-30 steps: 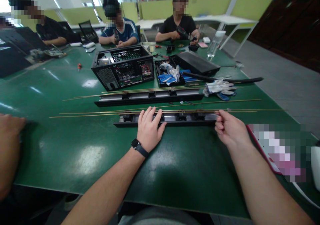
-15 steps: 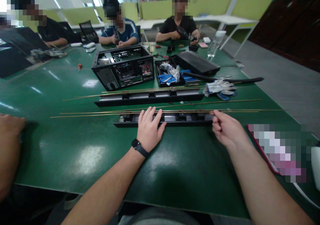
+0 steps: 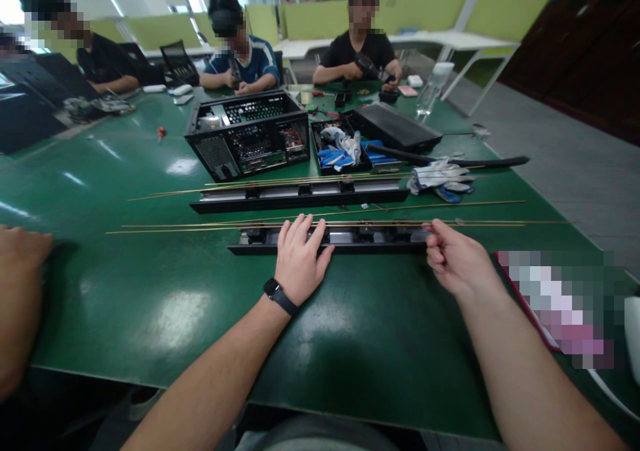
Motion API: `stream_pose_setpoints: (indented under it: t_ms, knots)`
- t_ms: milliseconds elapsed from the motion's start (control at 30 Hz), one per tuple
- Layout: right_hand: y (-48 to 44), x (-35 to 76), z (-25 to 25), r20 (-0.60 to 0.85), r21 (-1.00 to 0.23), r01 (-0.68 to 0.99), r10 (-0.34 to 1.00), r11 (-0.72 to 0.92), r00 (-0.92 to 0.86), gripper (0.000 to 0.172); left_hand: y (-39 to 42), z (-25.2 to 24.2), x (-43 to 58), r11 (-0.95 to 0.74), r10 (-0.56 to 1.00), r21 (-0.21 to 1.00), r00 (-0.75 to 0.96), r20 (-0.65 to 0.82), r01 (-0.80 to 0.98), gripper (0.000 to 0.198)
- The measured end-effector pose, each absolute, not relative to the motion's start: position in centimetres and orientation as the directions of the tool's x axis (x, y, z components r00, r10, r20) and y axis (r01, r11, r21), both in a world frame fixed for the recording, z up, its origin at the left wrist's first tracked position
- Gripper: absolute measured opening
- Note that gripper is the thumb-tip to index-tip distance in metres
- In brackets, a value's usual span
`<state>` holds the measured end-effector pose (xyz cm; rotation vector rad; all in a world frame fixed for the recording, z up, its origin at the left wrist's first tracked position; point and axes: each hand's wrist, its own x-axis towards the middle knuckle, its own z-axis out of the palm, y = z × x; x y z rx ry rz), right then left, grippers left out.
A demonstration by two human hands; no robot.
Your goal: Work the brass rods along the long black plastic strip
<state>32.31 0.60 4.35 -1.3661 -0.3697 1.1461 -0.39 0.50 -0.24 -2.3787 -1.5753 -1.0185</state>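
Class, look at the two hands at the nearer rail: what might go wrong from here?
The right hand pinches at the thin golden rods, which might bend. Their ends stick out past the nearer rail and could get snagged. The left hand, spread over both, might shift them.

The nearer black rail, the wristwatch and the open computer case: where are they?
Nearer black rail (image 3: 373, 248): head view, front wall.
Wristwatch (image 3: 273, 288): head view, dark face.
Open computer case (image 3: 251, 141): head view, near side.

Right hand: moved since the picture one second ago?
Yes, the right hand has shifted slightly left, judged against the far black rail.
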Motion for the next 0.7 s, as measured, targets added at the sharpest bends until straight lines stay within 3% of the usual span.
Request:
stream_pose_setpoints:
  t_ms: [167,467,700]
  knots:
    - [0.5,31.4,4.4,-0.382,-0.894,-0.389,0.830,-0.220,0.407,0.036,0.5,-0.1,-0.4,-0.451,0.789,0.280,0.232,0.568,0.847,0.051]
    - [0.5,31.6,4.5,-0.392,-0.887,-0.406,0.822,-0.218,0.414,0.028,0.4,-0.1,-0.4,-0.451,0.788,0.265,0.240,0.568,0.852,0.050]
    - [1.1,35.1,4.6,-0.437,-0.867,-0.480,0.670,-0.135,0.601,0.030,0.4,0.0,-0.4,-0.452,0.792,0.275,0.240,0.561,0.849,0.051]
